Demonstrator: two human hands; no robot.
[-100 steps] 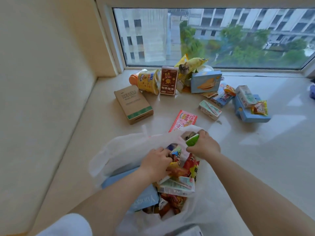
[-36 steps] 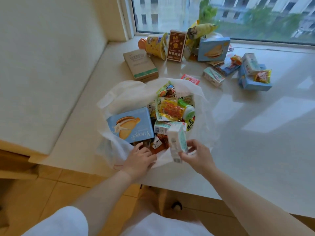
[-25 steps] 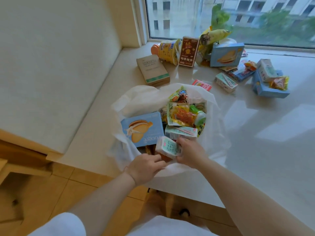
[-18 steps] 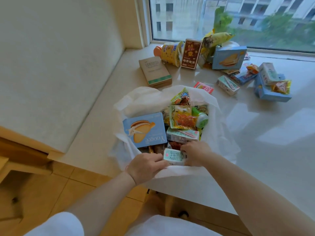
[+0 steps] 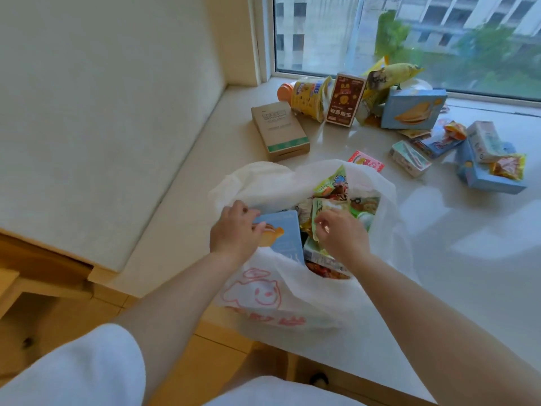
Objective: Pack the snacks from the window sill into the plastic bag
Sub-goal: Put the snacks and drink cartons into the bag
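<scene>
Pale glossy stone makes up the window sill (image 5: 468, 273), a deep ledge with a cream padded wall on its left side and the window (image 5: 409, 33) along the back edge, buildings and trees outside. Wood floor shows below the front edge.

The white plastic bag (image 5: 292, 303) sits at the front edge, hanging over it a bit, red cartoon print facing out. It's already stuffed: a blue box (image 5: 285, 238) on the left, colourful packets (image 5: 333, 186) poking up at the back.

The left hand (image 5: 234, 232) has its fingers curled round the blue box's top corner, gripping it. The right hand (image 5: 342, 232) is pinching a green-edged packet (image 5: 317, 209) inside the bag.

Lots of snacks not packed yet. Near the back-left corner: a brown carton (image 5: 279, 130) lying flat, a yellow bottle (image 5: 307, 96) tipped on its side, a dark red box (image 5: 345, 99) standing, a yellow bag (image 5: 392, 74), another blue box (image 5: 412, 109). A pink packet (image 5: 367, 162) peeks out just behind the bag. Further right there's a heap of small boxes (image 5: 486, 159).
</scene>
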